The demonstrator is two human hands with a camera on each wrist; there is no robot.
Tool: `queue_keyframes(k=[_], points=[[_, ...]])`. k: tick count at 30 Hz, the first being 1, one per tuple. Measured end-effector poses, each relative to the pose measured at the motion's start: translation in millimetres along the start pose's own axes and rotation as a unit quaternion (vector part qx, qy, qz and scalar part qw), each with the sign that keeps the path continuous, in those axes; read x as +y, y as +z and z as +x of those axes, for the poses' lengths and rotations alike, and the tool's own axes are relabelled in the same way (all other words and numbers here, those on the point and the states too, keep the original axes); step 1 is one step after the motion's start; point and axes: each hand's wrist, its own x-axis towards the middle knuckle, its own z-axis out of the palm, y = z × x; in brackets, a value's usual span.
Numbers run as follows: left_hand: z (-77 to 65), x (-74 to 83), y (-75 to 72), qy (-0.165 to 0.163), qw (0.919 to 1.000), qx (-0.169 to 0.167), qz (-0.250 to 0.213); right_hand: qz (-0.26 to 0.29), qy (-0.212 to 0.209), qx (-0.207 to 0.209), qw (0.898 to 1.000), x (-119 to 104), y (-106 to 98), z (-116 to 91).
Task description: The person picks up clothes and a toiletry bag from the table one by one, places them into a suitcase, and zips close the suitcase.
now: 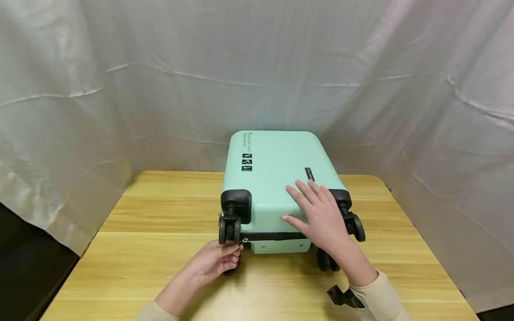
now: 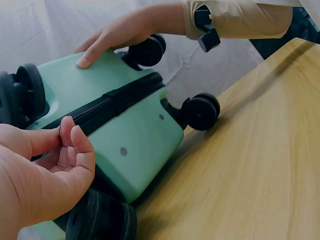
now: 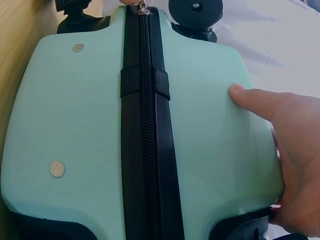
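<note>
A mint-green hard-shell suitcase (image 1: 273, 169) lies flat on the table, its wheeled end toward me. At the near left corner my left hand (image 1: 214, 263) pinches the small metal zipper pull (image 3: 143, 8) between thumb and fingers. The black zipper (image 3: 146, 115) runs along the wheeled end, and its teeth appear closed in the right wrist view. My right hand (image 1: 321, 218) rests with fingers spread on the top shell near the right wheel corner. In the right wrist view its thumb (image 3: 250, 97) presses against the shell.
Black caster wheels (image 2: 200, 111) stick out at the suitcase's near corners. The light wooden table (image 1: 160, 205) extends on both sides of it. Pale fabric (image 1: 249, 58) hangs behind and around the table. A black wrist device (image 1: 345, 298) sits on the right sleeve.
</note>
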Motion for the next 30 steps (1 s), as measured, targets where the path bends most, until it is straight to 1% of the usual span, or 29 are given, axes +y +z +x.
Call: queue_keyframes(k=[7,12,19,24,30], points=[[-1.9,4.1,-7.2,-0.001,0.9999,-0.010,0.006,0.000,0.006,-0.013,1.000,1,-3,0],[-2.0,5.3,-12.5,0.003,0.9996,-0.029,0.008,0.006,0.008,-0.019,1.000,2,-2,0],[-9.3,8.3,-24.3,0.008,0.9988,-0.047,-0.007,0.008,0.008,-0.019,1.000,2,0,1],[-11.3,11.5,-32.1,0.012,0.9978,-0.066,0.000,0.004,0.007,-0.017,1.000,2,0,1],[-15.2,16.8,-45.8,0.022,0.9957,-0.084,-0.033,0.001,0.003,-0.009,1.000,3,-2,-1]])
